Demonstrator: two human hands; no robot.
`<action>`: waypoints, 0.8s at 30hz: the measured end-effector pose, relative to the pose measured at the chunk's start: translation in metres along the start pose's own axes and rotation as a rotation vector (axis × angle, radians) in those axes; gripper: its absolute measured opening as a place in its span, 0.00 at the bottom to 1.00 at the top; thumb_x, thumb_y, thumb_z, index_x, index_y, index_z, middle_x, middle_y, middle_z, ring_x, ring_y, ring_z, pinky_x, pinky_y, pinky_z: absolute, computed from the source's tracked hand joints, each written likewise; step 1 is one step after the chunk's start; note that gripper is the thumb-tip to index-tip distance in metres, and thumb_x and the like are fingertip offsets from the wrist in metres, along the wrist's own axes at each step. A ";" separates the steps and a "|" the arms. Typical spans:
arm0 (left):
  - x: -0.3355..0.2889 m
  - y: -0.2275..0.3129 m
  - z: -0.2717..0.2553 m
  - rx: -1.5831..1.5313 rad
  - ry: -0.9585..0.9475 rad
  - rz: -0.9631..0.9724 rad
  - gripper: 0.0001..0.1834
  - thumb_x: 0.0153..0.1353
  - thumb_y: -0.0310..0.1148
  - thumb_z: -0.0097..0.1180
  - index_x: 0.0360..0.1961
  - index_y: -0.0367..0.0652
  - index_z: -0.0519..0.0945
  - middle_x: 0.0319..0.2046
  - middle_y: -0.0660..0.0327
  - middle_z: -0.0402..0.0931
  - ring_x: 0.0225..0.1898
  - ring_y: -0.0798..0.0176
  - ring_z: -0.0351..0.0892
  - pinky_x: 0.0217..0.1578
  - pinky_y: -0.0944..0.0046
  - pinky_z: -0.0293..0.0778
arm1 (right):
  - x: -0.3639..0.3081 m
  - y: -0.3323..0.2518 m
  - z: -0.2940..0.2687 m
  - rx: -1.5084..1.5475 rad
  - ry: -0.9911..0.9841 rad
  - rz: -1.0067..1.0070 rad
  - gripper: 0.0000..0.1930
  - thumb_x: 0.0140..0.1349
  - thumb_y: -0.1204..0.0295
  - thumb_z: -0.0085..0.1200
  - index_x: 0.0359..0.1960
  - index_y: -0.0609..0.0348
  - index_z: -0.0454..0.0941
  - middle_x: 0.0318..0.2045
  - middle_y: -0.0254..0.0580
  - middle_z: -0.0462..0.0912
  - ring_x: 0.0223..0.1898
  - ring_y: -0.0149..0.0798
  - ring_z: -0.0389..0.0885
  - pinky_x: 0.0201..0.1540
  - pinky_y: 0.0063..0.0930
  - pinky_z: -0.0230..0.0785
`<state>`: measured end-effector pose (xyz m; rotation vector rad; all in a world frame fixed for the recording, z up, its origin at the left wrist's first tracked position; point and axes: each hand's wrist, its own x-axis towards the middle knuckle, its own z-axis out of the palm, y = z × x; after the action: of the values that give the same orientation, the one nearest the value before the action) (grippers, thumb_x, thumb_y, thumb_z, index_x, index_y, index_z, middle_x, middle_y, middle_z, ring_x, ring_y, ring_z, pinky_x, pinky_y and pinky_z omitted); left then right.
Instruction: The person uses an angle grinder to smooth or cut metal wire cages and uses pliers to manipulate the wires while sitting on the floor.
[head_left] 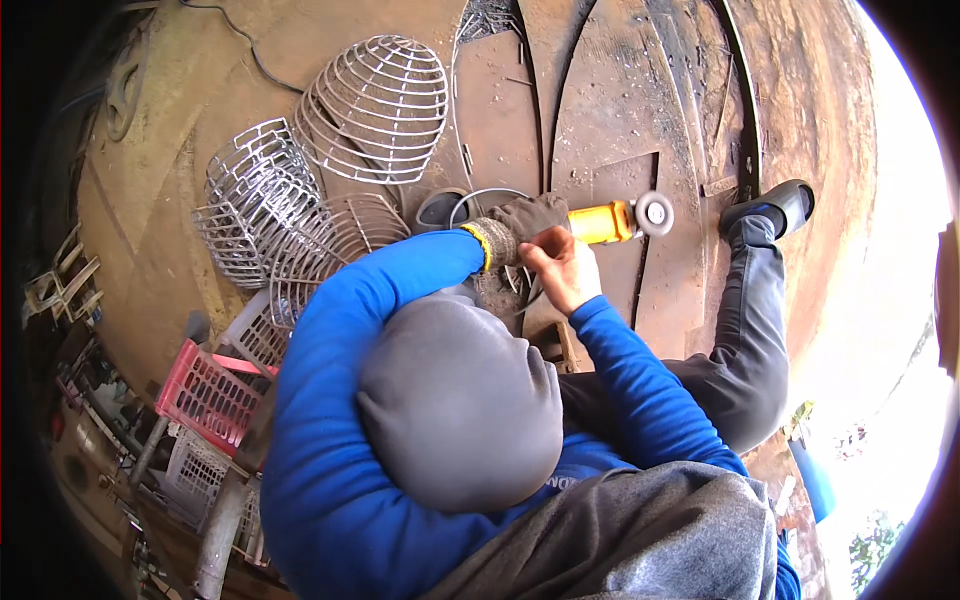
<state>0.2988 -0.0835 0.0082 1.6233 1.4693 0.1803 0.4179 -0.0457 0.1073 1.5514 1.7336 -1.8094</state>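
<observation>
Gloved left hand by 1 yellow grinder, bare right hand near.

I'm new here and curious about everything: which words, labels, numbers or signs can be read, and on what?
Blue shirt: a few pale letters, partly hidden; I won't copy them out.
Yellow grinder: any marking is too small to read.
I can make out no other writing.

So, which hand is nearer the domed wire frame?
Left: the left hand, on the grinder, is lower-right of the frame in view; the right hand is farther that way.
</observation>
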 end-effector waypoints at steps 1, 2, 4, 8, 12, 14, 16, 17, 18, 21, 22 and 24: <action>-0.001 -0.002 0.004 0.043 0.011 0.044 0.21 0.52 0.39 0.61 0.47 0.41 0.77 0.39 0.42 0.81 0.41 0.41 0.84 0.37 0.45 0.80 | -0.004 -0.005 0.000 0.011 -0.041 -0.048 0.13 0.58 0.64 0.63 0.34 0.63 0.79 0.27 0.44 0.84 0.31 0.35 0.82 0.40 0.30 0.74; -0.001 -0.004 0.008 0.090 0.028 0.081 0.19 0.54 0.38 0.59 0.46 0.41 0.77 0.38 0.42 0.81 0.40 0.41 0.84 0.35 0.45 0.80 | -0.007 -0.006 0.001 0.024 -0.082 -0.091 0.11 0.60 0.67 0.63 0.35 0.63 0.78 0.26 0.38 0.82 0.29 0.28 0.79 0.37 0.25 0.73; 0.004 -0.008 0.019 0.225 0.113 0.145 0.16 0.58 0.36 0.53 0.46 0.42 0.78 0.37 0.43 0.81 0.37 0.42 0.84 0.32 0.44 0.79 | -0.009 -0.002 -0.001 0.004 -0.100 -0.113 0.13 0.60 0.67 0.63 0.37 0.64 0.77 0.27 0.38 0.82 0.31 0.29 0.79 0.38 0.26 0.73; 0.017 -0.018 0.033 0.555 0.390 0.168 0.13 0.66 0.33 0.43 0.44 0.44 0.78 0.35 0.43 0.81 0.32 0.43 0.84 0.26 0.42 0.79 | -0.007 0.007 0.000 -0.088 -0.113 -0.123 0.14 0.61 0.65 0.62 0.37 0.66 0.77 0.28 0.42 0.84 0.32 0.31 0.81 0.39 0.27 0.74; 0.022 -0.028 0.030 0.621 0.237 0.131 0.20 0.63 0.37 0.50 0.57 0.48 0.71 0.51 0.45 0.71 0.47 0.37 0.80 0.34 0.24 0.75 | -0.010 0.005 0.000 -0.220 -0.145 -0.135 0.14 0.56 0.65 0.59 0.36 0.66 0.80 0.36 0.57 0.85 0.42 0.56 0.84 0.49 0.43 0.75; 0.024 -0.007 -0.019 0.369 -0.016 0.124 0.31 0.61 0.41 0.59 0.64 0.48 0.66 0.60 0.49 0.67 0.56 0.37 0.75 0.46 0.26 0.73 | -0.010 0.017 -0.003 -0.329 -0.252 -0.070 0.16 0.56 0.64 0.58 0.38 0.66 0.81 0.37 0.60 0.85 0.44 0.58 0.84 0.51 0.46 0.75; 0.005 0.022 -0.066 0.327 -0.047 0.026 0.34 0.58 0.44 0.63 0.64 0.49 0.68 0.60 0.51 0.69 0.58 0.41 0.74 0.52 0.32 0.73 | -0.013 0.030 0.002 -0.485 -0.395 -0.028 0.18 0.56 0.62 0.56 0.39 0.66 0.81 0.39 0.61 0.84 0.46 0.58 0.83 0.52 0.46 0.74; -0.004 0.027 -0.075 0.310 -0.059 -0.030 0.35 0.57 0.45 0.65 0.64 0.49 0.68 0.60 0.53 0.69 0.59 0.43 0.73 0.54 0.36 0.72 | -0.014 0.038 0.007 -0.565 -0.471 -0.015 0.19 0.56 0.61 0.56 0.39 0.66 0.82 0.40 0.61 0.84 0.47 0.58 0.83 0.53 0.46 0.74; -0.006 0.017 -0.072 0.250 0.062 -0.001 0.33 0.57 0.46 0.65 0.62 0.48 0.71 0.58 0.53 0.72 0.58 0.46 0.75 0.53 0.39 0.74 | -0.015 0.049 0.014 -0.586 -0.488 0.007 0.19 0.56 0.60 0.55 0.40 0.66 0.82 0.41 0.62 0.84 0.48 0.58 0.83 0.53 0.46 0.74; -0.018 -0.019 -0.080 0.130 0.521 0.066 0.26 0.58 0.47 0.65 0.53 0.45 0.78 0.49 0.54 0.79 0.51 0.53 0.79 0.49 0.50 0.78 | -0.012 0.076 0.032 -0.634 -0.453 0.105 0.22 0.57 0.58 0.54 0.45 0.64 0.80 0.45 0.63 0.83 0.51 0.59 0.82 0.56 0.46 0.73; -0.029 -0.026 -0.094 0.137 0.724 0.074 0.23 0.59 0.49 0.65 0.48 0.43 0.81 0.43 0.55 0.82 0.47 0.55 0.82 0.47 0.54 0.79 | -0.008 0.079 0.035 -0.633 -0.403 0.123 0.22 0.58 0.58 0.54 0.46 0.64 0.80 0.45 0.64 0.83 0.51 0.59 0.81 0.56 0.46 0.73; -0.048 -0.039 -0.121 -0.312 0.941 -0.065 0.22 0.63 0.49 0.62 0.47 0.42 0.82 0.36 0.56 0.83 0.38 0.56 0.83 0.43 0.58 0.79 | 0.005 0.085 0.038 -0.635 -0.282 0.171 0.23 0.58 0.58 0.54 0.48 0.65 0.78 0.45 0.66 0.82 0.51 0.60 0.81 0.56 0.46 0.73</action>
<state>0.1808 -0.0674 0.0725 1.2613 2.0301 1.1988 0.4582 -0.0994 0.0424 1.0833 1.7348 -1.1583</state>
